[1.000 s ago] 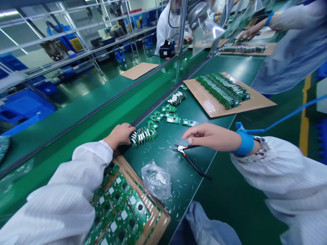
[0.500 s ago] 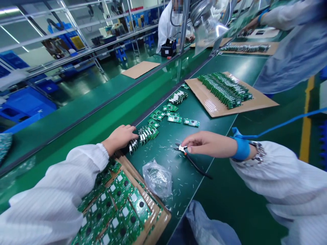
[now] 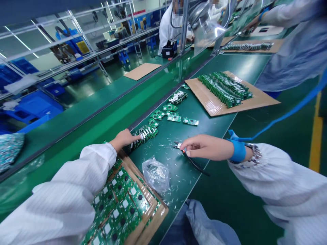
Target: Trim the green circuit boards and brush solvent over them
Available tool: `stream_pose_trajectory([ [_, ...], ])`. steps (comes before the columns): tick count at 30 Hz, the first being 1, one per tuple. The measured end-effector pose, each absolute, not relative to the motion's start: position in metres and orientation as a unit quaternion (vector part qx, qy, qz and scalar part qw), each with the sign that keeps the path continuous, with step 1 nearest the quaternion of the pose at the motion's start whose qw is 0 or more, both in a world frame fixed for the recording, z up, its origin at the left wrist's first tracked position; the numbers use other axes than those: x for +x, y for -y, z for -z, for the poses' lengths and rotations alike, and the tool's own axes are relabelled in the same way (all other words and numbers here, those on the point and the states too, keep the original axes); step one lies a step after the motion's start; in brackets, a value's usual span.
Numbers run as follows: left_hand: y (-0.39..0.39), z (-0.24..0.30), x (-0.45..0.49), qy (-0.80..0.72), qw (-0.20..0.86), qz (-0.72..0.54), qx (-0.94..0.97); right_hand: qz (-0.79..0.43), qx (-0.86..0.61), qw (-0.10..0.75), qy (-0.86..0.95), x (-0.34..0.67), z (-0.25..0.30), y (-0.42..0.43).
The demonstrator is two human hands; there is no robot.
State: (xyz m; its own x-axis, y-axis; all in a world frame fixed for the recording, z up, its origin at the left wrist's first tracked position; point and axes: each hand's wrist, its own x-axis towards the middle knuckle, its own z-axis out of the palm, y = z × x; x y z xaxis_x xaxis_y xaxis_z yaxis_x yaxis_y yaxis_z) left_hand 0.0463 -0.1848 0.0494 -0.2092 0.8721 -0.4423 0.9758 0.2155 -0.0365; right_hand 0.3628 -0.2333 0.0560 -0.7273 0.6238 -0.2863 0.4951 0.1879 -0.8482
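My left hand [image 3: 124, 139] is at the near end of a leaning row of small green circuit boards [image 3: 146, 132]. Its index finger stretches out and touches them; the other fingers are mostly hidden. My right hand [image 3: 198, 146], wearing a blue wrist strap [image 3: 238, 149], is closed around a pair of side cutters [image 3: 178, 145], their jaws pointing left above the table. Loose circuit boards [image 3: 174, 117] lie flat beyond the row, with a second leaning row [image 3: 178, 96] behind them.
Boards lie on stacked cardboard [image 3: 160, 214] at near left. A clear plastic bag [image 3: 155, 174] sits among scattered clippings. A cardboard sheet [image 3: 213, 110] farther right carries standing boards [image 3: 224, 88]. A blue cord [image 3: 283, 117] runs from my right wrist. A co-worker's sleeve [image 3: 291, 23] is at upper right.
My left hand has shifted slightly, its index finger now reaching out along the board row. My right hand keeps hold of the side cutters, nearly in place. The view has turned slightly.
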Motion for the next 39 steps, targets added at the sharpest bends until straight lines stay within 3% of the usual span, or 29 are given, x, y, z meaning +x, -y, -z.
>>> stream_pose_trajectory([
  [11, 0.176, -0.044, 0.054, -0.825, 0.289, 0.092, 0.478, -0.531, -0.371, 0.042, 0.761, 0.373, -0.050, 0.239],
  [29, 0.177, -0.053, 0.067, -0.827, 0.301, 0.071, 0.470, -0.550, -0.372, 0.042, 0.747, 0.377, -0.044, 0.243],
  [39, 0.175, -0.047, 0.078, -0.831, 0.232, 0.091, 0.498, -0.556, -0.355, 0.038, 0.750, 0.379, -0.036, 0.246],
])
